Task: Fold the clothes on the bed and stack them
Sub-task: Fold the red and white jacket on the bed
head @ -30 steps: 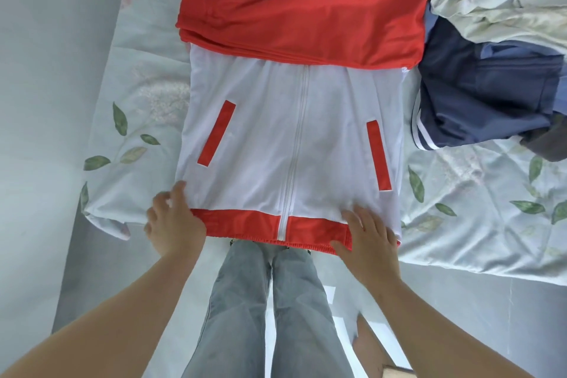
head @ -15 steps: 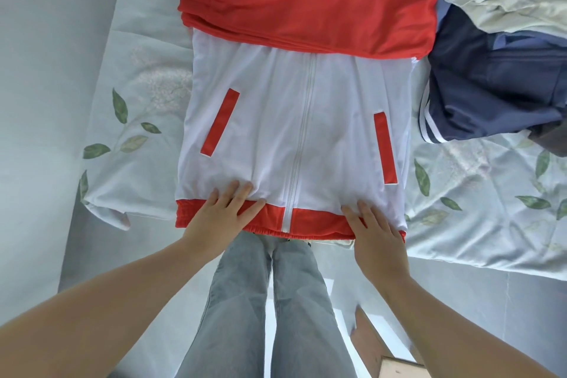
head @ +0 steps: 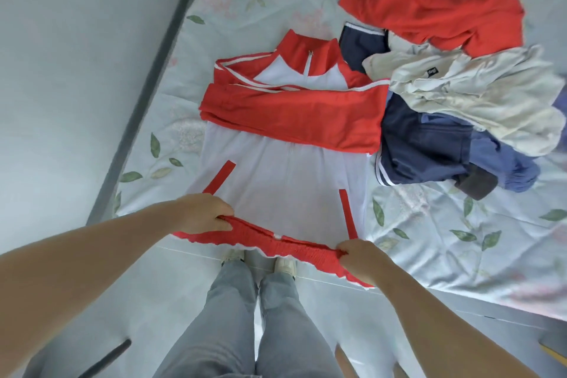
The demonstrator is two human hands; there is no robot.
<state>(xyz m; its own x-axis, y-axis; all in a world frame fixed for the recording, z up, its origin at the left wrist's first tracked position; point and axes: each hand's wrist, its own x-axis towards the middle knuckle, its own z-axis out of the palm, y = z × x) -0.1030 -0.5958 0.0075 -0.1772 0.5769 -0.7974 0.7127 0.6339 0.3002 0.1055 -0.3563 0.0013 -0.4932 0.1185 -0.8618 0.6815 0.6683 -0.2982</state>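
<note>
- One jacket [head: 285, 181], white with red trim, lies front up and zipped on the bed [head: 460, 239], collar at its far end.
- Its red sleeves [head: 291, 113] are folded across the chest in one band.
- Two red pocket strips show on the jacket's white front, one on each side of the zip.
- Two hands are in view, well apart, both at the jacket's near end.
- The left hand [head: 204, 213] grips the red hem [head: 276, 242] near the jacket's left corner, fingers curled round the cloth.
- The right hand [head: 362, 256] grips the same hem near the jacket's right corner, fingers curled under it.
- The hem runs bunched and wrinkled between the two hands, at the bed's edge.
- One loose pile lies just right of the jacket, touching its sleeve band.
- Five pieces show in the pile: a red one [head: 429, 9] beyond the jacket's collar, a cream one [head: 475, 92], a navy one [head: 423, 144] against the jacket's right side, a blue one [head: 503, 163] and a small dark grey one [head: 475, 184].
- Whether the navy and blue are one garment, I cannot tell.
- Two legs in grey jeans [head: 233, 316] stand below the jacket's hem.
</note>
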